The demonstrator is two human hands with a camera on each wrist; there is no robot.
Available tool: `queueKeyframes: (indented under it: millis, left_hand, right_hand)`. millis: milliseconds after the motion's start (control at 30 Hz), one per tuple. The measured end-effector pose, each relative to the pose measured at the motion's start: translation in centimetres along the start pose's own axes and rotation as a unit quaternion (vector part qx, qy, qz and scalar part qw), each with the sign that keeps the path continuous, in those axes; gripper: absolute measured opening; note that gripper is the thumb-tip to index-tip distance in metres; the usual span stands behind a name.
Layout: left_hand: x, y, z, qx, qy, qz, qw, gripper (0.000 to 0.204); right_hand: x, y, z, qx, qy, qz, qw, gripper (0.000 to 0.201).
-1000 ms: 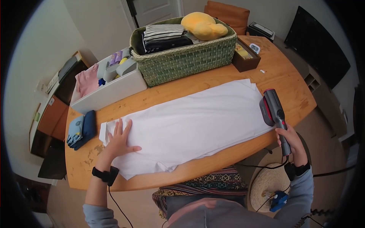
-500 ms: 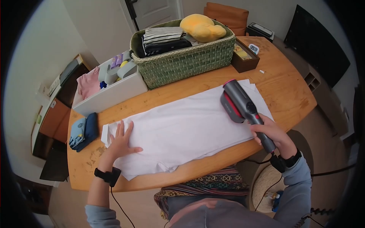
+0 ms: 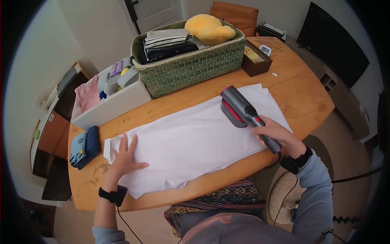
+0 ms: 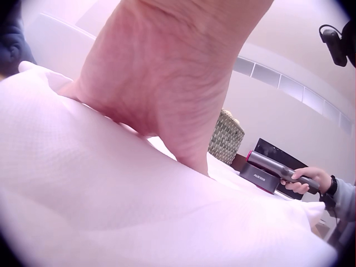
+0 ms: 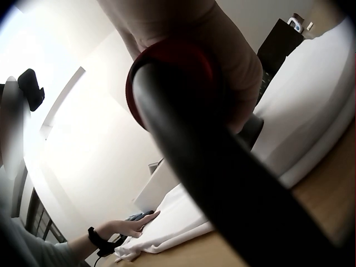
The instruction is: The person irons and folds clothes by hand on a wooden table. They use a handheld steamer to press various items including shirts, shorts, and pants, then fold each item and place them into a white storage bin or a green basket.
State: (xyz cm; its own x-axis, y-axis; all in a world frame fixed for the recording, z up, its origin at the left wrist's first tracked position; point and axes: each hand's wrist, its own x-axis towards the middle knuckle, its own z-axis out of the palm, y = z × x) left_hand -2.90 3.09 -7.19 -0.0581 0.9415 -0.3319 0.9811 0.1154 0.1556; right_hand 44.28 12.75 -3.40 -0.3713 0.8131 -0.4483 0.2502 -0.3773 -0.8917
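Note:
A folded white garment (image 3: 178, 142) lies lengthwise across the wooden table. Near its left end, my left hand (image 3: 124, 157) rests on the cloth with fingers spread and thumb out; the left wrist view shows the heel of that hand raised off the fabric. My right hand (image 3: 275, 132) grips the handle of a dark grey and red handheld garment steamer (image 3: 242, 109). The steamer's head is over the right half of the cloth, its flat face turned down. From the handle's end runs a thick black cord (image 5: 222, 183), large in the right wrist view.
Along the back stand a white bin (image 3: 118, 106) of clothes and bottles, a green woven basket (image 3: 191, 71) with clothes and a yellow plush, and a brown box (image 3: 256, 68). Folded blue clothes (image 3: 85, 147) lie at the left. A round woven stool (image 3: 282, 199) is below the table's front edge.
My right hand has carried the steamer from the garment's right edge leftward over the cloth. My left hand keeps its place on the left end. The head view has shifted slightly.

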Motion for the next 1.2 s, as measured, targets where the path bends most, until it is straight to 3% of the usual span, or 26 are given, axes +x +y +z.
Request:
queueKeyframes:
  millis: [67, 133, 267, 333, 467, 733, 867, 933, 1000, 1033, 1067, 1133, 1200]
  left_hand:
    - [0.0, 0.0, 0.0, -0.004, 0.000, 0.000, 1.000, 0.119]
    - [-0.1, 0.1, -0.1, -0.009, 0.002, -0.001, 1.000, 0.119]
    - [-0.1, 0.1, -0.1, -0.009, -0.002, -0.004, 1.000, 0.119]
    - [-0.1, 0.2, -0.2, -0.007, -0.001, -0.003, 1.000, 0.119]
    - [-0.1, 0.1, -0.1, -0.012, -0.003, -0.005, 1.000, 0.119]
    - [-0.1, -0.3, 0.1, -0.001, 0.000, -0.005, 1.000, 0.118]
    - [-0.4, 0.0, 0.2, 0.000, 0.014, 0.008, 1.000, 0.116]
    - [-0.4, -1.0, 0.0, 0.009, 0.022, 0.008, 1.000, 0.114]
    - [-0.4, -2.4, -0.1, -0.026, 0.033, 0.084, 0.996, 0.107]
    - [-0.6, -3.2, 0.0, -0.019, 0.088, 0.124, 0.988, 0.093]
    - [-1.1, -3.8, -0.3, -0.017, 0.089, 0.116, 0.989, 0.093]
    - [-2.0, -5.2, -0.9, -0.075, 0.187, 0.131, 0.971, 0.078]
    - [-3.0, -6.3, -1.0, -0.102, 0.226, 0.086, 0.965, 0.069]
  right_hand:
    - [0.4, 0.4, -2.4, 0.009, 0.008, -0.025, 1.000, 0.031]
    - [0.7, 0.8, -5.0, 0.026, 0.089, -0.023, 0.995, 0.029]
    - [0.8, 1.3, -10.0, 0.022, 0.139, -0.031, 0.990, 0.025]
    - [0.9, 2.0, -12.5, 0.091, 0.160, -0.055, 0.981, 0.025]
    - [0.0, 2.6, -15.7, 0.094, 0.221, -0.034, 0.970, 0.025]
    - [-1.3, 3.7, -18.2, 0.084, 0.222, -0.006, 0.971, 0.025]
    - [-0.8, 4.5, -19.5, 0.038, 0.198, -0.016, 0.979, 0.035]
    - [-1.2, 4.1, -19.0, 0.015, 0.225, -0.013, 0.974, 0.036]
    - [-1.1, 4.5, -19.4, 0.012, 0.210, -0.008, 0.978, 0.039]
    - [-1.3, 4.5, -19.3, 0.010, 0.224, -0.009, 0.974, 0.041]
    - [-1.5, 4.6, -19.2, 0.008, 0.238, -0.011, 0.971, 0.042]
    - [-1.5, 5.1, -19.6, 0.000, 0.229, -0.022, 0.973, 0.044]
    - [-1.4, 5.6, -19.6, -0.033, 0.271, -0.046, 0.961, 0.045]
